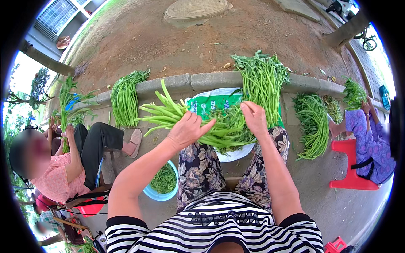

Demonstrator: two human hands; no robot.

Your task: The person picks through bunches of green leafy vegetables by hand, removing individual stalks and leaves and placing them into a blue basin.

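Observation:
A bunch of long green leafy vegetable stems, which look like water spinach (pixel 164 114), is gripped in my left hand (pixel 188 129). Its cut ends point left, and the leafy ends trail right across my lap. My right hand (pixel 255 118) is just past those leafy ends, its fingers curled together. Nothing plainly shows in them, though a small leaf could be hidden. Below both hands a green and white printed sack (pixel 197 101) is spread on the ground, with loose leaves and trimmings (pixel 232 118) over it. A larger pile of stems (pixel 263 91) lies beyond my right hand, against the curb.
A light blue basin (pixel 173 193) of picked leaves stands left of my legs. More bundles lie left (pixel 125 102) and right (pixel 311 126) along the stone curb (pixel 218 81). One person (pixel 60 177) sits at left holding stems; another (pixel 370 142) sits right by a red plastic stool (pixel 343 167).

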